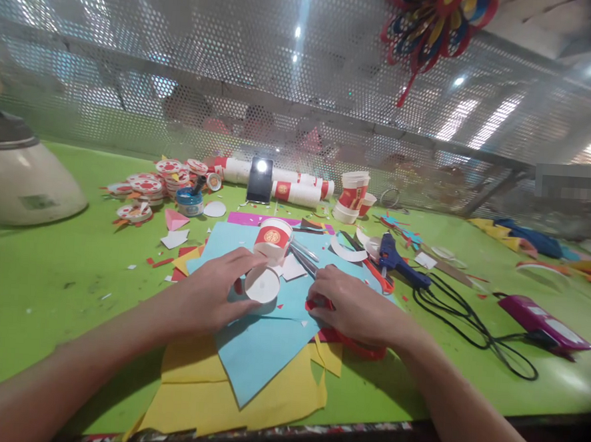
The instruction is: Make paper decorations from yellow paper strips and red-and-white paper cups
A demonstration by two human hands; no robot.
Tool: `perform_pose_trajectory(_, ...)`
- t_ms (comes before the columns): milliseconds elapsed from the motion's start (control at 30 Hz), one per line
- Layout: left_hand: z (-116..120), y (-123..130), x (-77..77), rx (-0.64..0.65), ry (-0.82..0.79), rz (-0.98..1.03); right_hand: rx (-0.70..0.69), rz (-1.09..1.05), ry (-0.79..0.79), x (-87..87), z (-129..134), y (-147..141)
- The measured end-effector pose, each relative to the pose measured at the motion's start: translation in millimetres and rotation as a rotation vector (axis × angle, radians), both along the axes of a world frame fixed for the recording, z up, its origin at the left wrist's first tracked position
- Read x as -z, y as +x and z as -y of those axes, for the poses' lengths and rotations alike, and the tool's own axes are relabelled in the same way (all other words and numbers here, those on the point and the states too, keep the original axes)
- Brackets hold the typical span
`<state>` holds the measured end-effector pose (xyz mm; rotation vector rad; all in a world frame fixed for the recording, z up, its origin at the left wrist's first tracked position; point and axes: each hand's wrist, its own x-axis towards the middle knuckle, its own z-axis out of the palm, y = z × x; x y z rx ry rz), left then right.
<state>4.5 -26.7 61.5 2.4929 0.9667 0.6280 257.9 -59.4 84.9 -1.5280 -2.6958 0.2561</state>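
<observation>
My left hand [221, 286] pinches a round white paper cup base [262, 285] between thumb and fingers, its flat face turned up towards me. Just behind it a red and white paper cup [273, 238] with a gold emblem stands upright. My right hand [343, 300] is closed around red-handled scissors [303, 251], whose metal blades point away to the upper left; the palm hides part of the handles. Under both hands lies light blue paper [252, 352], over yellow sheets [189, 401]. A white paper scrap [292, 267] rests beside the blades.
A blue glue gun [398, 260] and its black cord lie to the right, near a magenta device [544, 323]. At the back are a phone [260, 180], stacked cups [352, 194] and a blue jar [190, 202]. Decorated discs [145, 185] pile up at left.
</observation>
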Motion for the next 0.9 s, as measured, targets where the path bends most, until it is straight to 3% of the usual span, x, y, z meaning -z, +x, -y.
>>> perform_pose_trajectory(300, 6.3, 0.3, -9.7, 0.013, -0.013, 0.014, -0.031, 0.094, 0.146, 2.7, 2.9, -10.0)
perform_pose_trajectory(467, 4.5, 1.2, -6.6, 0.007, -0.030, -0.005, -0.039, 0.107, 0.123, 0.3, 4.1, -9.4)
perform_pose_trajectory(700, 2.1, 2.0, -1.8, 0.042, -0.013, -0.008, -0.101, 0.196, 0.212, 5.7, 4.0, -11.0)
perform_pose_trajectory(900, 1.9, 0.9, -0.8, 0.046, 0.008, 0.013, -0.059, 0.148, 0.198, 5.2, 0.5, -12.3)
